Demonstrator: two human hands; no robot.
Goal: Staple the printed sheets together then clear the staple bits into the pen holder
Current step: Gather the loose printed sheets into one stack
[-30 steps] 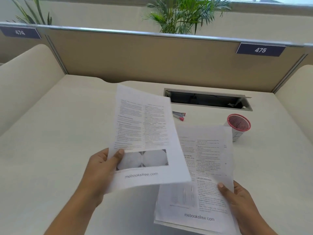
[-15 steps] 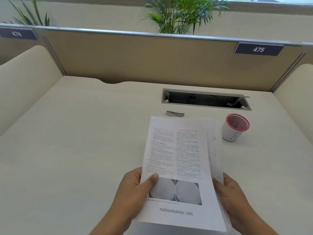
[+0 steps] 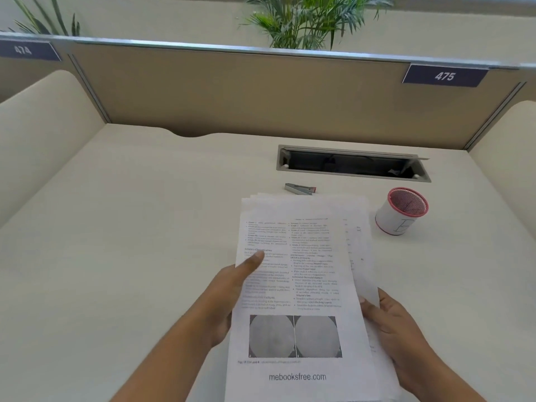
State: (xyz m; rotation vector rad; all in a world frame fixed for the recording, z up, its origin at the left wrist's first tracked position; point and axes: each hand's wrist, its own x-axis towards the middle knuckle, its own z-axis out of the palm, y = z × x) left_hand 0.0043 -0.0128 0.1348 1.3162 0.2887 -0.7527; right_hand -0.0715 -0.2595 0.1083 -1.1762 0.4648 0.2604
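A stack of printed sheets with text and two round grey pictures is held above the desk in front of me. My left hand grips the stack's left edge, thumb on the top page. My right hand holds the right edge lower down, thumb on top. The sheets are slightly fanned at the top and right. A small grey stapler with a red end lies on the desk just beyond the sheets. A pen holder, white with a red mesh rim, stands to the right.
A cable slot with an open metal flap is set into the cream desk behind the stapler. Beige partition panels enclose the desk at the back and both sides. Plants stand behind the partition.
My left hand brought its sheet over onto the sheets in my right hand. The stack then rose closer to me, and my left thumb slid higher up the page.
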